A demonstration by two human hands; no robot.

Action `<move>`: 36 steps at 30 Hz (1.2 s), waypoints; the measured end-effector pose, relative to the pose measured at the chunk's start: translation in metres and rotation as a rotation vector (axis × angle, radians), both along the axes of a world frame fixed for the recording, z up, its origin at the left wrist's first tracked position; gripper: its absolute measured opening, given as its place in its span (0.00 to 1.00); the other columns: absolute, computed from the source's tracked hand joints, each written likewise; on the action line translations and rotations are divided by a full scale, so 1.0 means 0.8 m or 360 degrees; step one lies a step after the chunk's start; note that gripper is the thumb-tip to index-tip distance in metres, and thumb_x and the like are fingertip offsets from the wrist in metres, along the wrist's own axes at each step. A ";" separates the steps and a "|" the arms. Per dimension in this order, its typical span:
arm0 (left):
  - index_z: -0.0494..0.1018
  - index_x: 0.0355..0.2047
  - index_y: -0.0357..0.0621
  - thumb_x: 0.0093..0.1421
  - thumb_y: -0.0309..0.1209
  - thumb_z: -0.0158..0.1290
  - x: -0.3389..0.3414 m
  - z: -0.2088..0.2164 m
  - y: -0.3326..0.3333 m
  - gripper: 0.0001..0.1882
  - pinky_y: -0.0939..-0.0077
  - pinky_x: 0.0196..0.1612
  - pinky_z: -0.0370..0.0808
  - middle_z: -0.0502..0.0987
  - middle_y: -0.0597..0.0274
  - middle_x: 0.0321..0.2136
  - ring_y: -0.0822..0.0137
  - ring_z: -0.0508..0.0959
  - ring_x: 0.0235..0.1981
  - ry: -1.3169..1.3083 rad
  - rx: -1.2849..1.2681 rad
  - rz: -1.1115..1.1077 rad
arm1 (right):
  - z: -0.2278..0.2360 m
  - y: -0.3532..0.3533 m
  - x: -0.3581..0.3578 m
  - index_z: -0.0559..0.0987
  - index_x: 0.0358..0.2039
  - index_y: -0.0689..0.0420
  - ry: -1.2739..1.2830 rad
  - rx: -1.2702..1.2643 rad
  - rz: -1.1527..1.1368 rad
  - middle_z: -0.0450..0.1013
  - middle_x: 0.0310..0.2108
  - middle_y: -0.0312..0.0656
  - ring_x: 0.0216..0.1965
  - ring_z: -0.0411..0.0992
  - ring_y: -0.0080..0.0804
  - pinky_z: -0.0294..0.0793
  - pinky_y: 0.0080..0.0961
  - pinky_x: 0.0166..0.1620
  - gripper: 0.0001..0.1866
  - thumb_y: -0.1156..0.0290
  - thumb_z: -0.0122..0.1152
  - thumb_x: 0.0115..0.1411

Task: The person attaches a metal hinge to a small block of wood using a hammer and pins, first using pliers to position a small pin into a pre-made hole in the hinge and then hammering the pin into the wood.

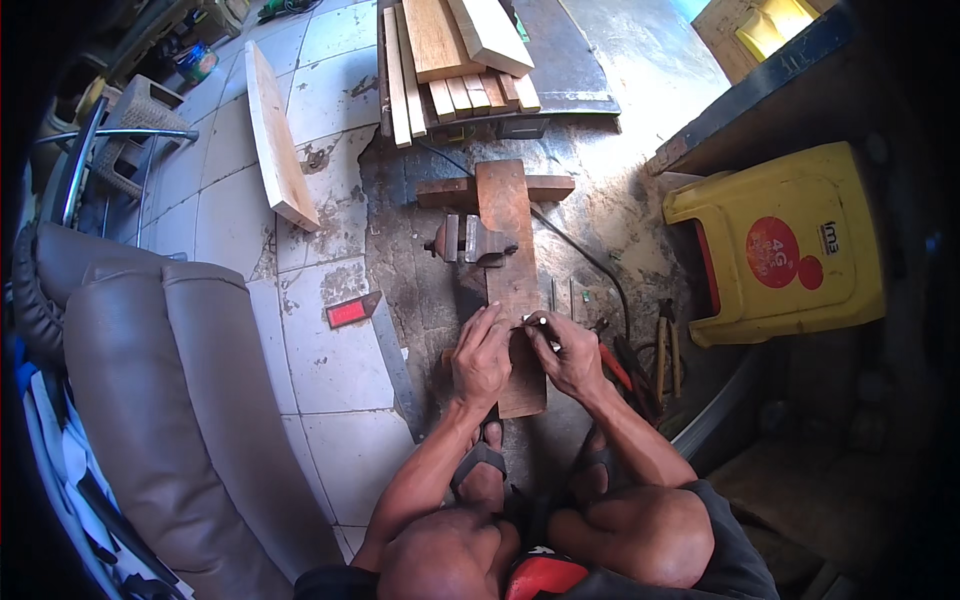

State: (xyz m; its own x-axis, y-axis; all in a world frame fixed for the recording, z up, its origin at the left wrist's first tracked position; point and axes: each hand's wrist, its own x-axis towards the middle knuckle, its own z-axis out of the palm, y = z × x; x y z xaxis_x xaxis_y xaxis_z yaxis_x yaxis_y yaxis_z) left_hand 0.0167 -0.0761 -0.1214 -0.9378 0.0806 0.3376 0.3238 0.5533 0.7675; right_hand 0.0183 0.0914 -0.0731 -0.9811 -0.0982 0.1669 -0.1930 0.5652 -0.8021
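Between my feet lies a long, narrow wooden board [522, 385], worn and brown, with a small metal bench vise [475, 242] fixed on its farther part. My left hand [482, 358] rests on the board's left side, fingers stretched forward and lying on the wood. On the right side, my right hand [568, 357] is closed in a pinch around a thin, white-ended pen-like stick [541, 321]. The stick's tip points toward the board's middle, near my left fingertips. What lies exactly between the two hands is too small to make out.
Pliers with red handles [614, 366] and other hand tools lie right of the board, beside a black cable [606, 268]. Cut timber [440, 45] is stacked ahead. A yellow plastic stool [800, 240] lies at right, a brown padded seat [170, 400] at left. A plank [280, 150] stands on the tiles.
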 end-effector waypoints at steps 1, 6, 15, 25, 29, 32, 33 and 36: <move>0.81 0.41 0.34 0.59 0.18 0.57 0.000 0.000 -0.001 0.10 0.57 0.57 0.78 0.81 0.44 0.52 0.44 0.81 0.53 0.0003 -0.0004 -0.0001 | 0.000 -0.001 0.000 0.81 0.44 0.61 0.0043 0.0045 0.0020 0.80 0.36 0.52 0.36 0.81 0.52 0.80 0.38 0.37 0.09 0.77 0.65 0.63; 0.81 0.41 0.33 0.58 0.18 0.57 0.000 0.000 -0.001 0.10 0.56 0.57 0.78 0.81 0.44 0.52 0.44 0.81 0.53 0.0012 0.0000 0.0000 | -0.003 -0.002 0.000 0.80 0.45 0.60 0.0045 0.0085 0.0017 0.78 0.35 0.52 0.34 0.80 0.54 0.81 0.41 0.36 0.11 0.79 0.66 0.61; 0.80 0.43 0.34 0.58 0.19 0.56 -0.004 0.015 0.001 0.12 0.55 0.61 0.75 0.81 0.44 0.51 0.43 0.78 0.56 -0.0061 0.0010 -0.0004 | -0.002 -0.001 -0.004 0.79 0.46 0.60 0.0154 0.0163 0.0122 0.78 0.35 0.52 0.35 0.80 0.54 0.81 0.42 0.36 0.12 0.79 0.65 0.61; 0.78 0.51 0.37 0.56 0.25 0.63 0.004 0.024 -0.004 0.20 0.54 0.60 0.71 0.78 0.47 0.50 0.46 0.75 0.55 -0.0144 -0.0057 -0.0104 | 0.002 0.019 0.010 0.79 0.44 0.62 -0.0088 0.0010 -0.0097 0.79 0.37 0.54 0.36 0.82 0.50 0.81 0.36 0.38 0.10 0.79 0.64 0.62; 0.78 0.53 0.37 0.55 0.27 0.66 0.011 0.036 -0.020 0.24 0.54 0.61 0.70 0.75 0.47 0.53 0.46 0.74 0.56 -0.0309 -0.0193 -0.0261 | 0.007 0.033 0.033 0.76 0.49 0.61 -0.0298 -0.0201 -0.0157 0.80 0.35 0.53 0.34 0.83 0.46 0.82 0.35 0.36 0.13 0.77 0.62 0.64; 0.78 0.53 0.38 0.55 0.29 0.67 0.015 0.048 -0.029 0.24 0.54 0.60 0.72 0.75 0.48 0.54 0.46 0.74 0.55 -0.0313 -0.0306 -0.0383 | 0.011 0.031 0.048 0.74 0.51 0.61 -0.0358 -0.0296 -0.0206 0.80 0.34 0.53 0.34 0.83 0.46 0.81 0.36 0.37 0.14 0.76 0.62 0.66; 0.78 0.53 0.38 0.55 0.30 0.67 0.017 0.050 -0.029 0.24 0.54 0.59 0.73 0.75 0.49 0.55 0.46 0.75 0.55 -0.0304 -0.0348 -0.0410 | 0.011 0.031 0.051 0.73 0.52 0.60 -0.0372 -0.0312 -0.0230 0.80 0.34 0.53 0.34 0.83 0.46 0.81 0.37 0.37 0.15 0.75 0.62 0.66; 0.78 0.53 0.38 0.56 0.30 0.67 0.027 0.038 -0.028 0.24 0.55 0.58 0.74 0.74 0.48 0.55 0.46 0.76 0.54 -0.0311 -0.0313 -0.0386 | 0.006 0.031 0.055 0.74 0.51 0.63 -0.0247 -0.0025 -0.0086 0.81 0.34 0.47 0.34 0.83 0.33 0.82 0.28 0.39 0.11 0.76 0.59 0.70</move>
State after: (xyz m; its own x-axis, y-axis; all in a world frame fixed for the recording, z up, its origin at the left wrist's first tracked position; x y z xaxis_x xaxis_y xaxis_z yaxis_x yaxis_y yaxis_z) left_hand 0.0383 -0.0987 -0.0914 -0.9287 0.3543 0.1099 0.3216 0.6213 0.7145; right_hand 0.0621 0.1163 -0.0682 -0.9990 -0.0433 0.0139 -0.0357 0.5584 -0.8288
